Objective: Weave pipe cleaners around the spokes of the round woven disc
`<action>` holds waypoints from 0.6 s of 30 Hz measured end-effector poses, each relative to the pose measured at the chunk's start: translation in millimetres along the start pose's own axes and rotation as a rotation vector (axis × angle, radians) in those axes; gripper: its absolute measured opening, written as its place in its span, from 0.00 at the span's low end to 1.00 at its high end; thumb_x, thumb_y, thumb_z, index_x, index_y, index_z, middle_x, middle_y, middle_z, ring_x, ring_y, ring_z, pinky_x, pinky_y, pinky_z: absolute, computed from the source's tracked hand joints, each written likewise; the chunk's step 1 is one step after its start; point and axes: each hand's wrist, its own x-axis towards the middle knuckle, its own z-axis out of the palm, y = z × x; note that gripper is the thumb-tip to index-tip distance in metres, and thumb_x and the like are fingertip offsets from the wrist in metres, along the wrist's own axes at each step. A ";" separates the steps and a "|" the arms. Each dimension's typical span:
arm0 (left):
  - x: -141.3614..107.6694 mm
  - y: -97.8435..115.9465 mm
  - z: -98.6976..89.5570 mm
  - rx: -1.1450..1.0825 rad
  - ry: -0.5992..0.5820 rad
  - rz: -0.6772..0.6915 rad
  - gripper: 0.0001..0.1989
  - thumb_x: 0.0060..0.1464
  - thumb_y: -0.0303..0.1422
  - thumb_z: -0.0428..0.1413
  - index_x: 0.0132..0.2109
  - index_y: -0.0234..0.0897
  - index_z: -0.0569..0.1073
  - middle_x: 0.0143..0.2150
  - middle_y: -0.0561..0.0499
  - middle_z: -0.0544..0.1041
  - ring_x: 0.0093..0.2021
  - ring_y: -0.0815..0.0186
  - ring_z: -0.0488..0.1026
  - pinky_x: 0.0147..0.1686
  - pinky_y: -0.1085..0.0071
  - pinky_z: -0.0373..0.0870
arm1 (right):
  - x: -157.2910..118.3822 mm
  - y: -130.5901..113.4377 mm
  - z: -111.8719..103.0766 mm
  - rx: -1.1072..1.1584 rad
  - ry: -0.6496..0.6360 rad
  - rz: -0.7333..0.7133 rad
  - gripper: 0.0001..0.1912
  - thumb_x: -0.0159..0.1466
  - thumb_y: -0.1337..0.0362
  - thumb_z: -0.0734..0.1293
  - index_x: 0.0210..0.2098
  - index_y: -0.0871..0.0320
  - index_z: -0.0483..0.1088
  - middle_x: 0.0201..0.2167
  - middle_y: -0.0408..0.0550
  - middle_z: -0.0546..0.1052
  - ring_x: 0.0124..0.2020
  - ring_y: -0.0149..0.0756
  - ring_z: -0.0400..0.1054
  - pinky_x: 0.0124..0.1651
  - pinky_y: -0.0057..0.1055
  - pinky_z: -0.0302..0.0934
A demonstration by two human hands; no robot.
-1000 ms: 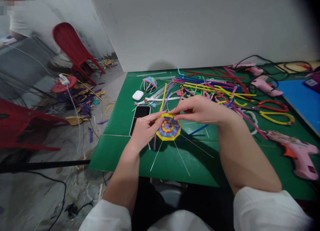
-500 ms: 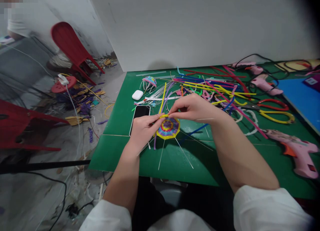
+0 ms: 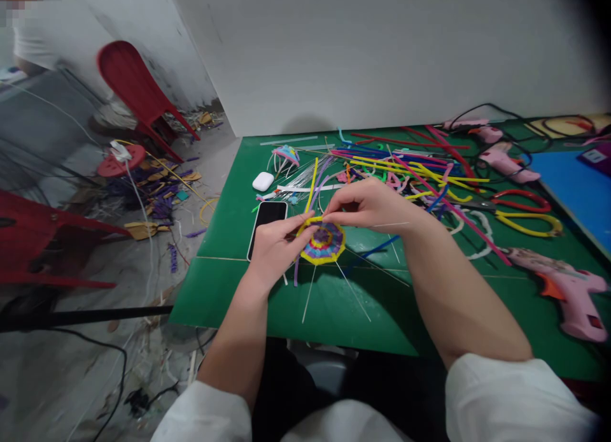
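Both hands meet at a round woven disc (image 3: pixel 324 254) of coloured pipe cleaners, ringed yellow, purple, blue and red, with thin wire spokes sticking out. My left hand (image 3: pixel 279 244) pinches its left edge between thumb and fingers. At the top edge, my right hand (image 3: pixel 365 203) is closed on the yellow rim, its fingertips close to the left ones. A yellow pipe cleaner (image 3: pixel 312 187) extends up behind the fingers. Under the left hand lies a phone (image 3: pixel 270 214), partly covered. A small umbrella-shaped piece (image 3: pixel 286 155) stands farther back.
A white earbud case (image 3: pixel 262 181) sits left on the green table (image 3: pixel 229 238). Pipe cleaners (image 3: pixel 410 165) and wires are heaped behind my hands. Scissors (image 3: pixel 527 213), pink glue guns (image 3: pixel 573 289) and a blue board (image 3: pixel 577 190) lie right. Red chairs (image 3: pixel 133 79) and a person (image 3: pixel 35 41) are at left.
The disc has shifted and tilted slightly, so more of its face shows below the fingers. Both hands keep their pinch in nearly the same place.
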 end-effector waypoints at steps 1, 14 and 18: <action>0.3 -0.1 0.9 -0.033 0.027 -0.029 0.14 0.50 0.37 0.58 0.44 0.38 0.76 0.40 0.49 0.79 0.34 0.68 0.76 0.34 0.75 0.74 | 0.1 0.5 0.4 -0.001 0.014 0.009 0.11 0.59 0.59 0.64 0.28 0.60 0.73 0.21 0.42 0.73 0.22 0.24 0.60 0.25 0.23 0.51; -0.1 -1.3 3.9 -0.134 0.125 -0.075 0.06 0.49 0.33 0.58 0.33 0.35 0.77 0.32 0.51 0.79 0.29 0.71 0.74 0.32 0.76 0.73 | 1.5 2.2 2.7 0.046 0.020 0.064 0.12 0.58 0.58 0.65 0.27 0.61 0.73 0.20 0.41 0.72 0.21 0.23 0.58 0.23 0.23 0.48; 1.4 -2.4 4.9 -0.249 0.023 -0.155 0.08 0.49 0.35 0.59 0.36 0.36 0.77 0.34 0.51 0.79 0.31 0.70 0.75 0.33 0.76 0.74 | 1.8 3.4 4.3 0.082 0.007 0.084 0.11 0.58 0.59 0.65 0.28 0.61 0.73 0.20 0.41 0.72 0.21 0.23 0.58 0.23 0.23 0.49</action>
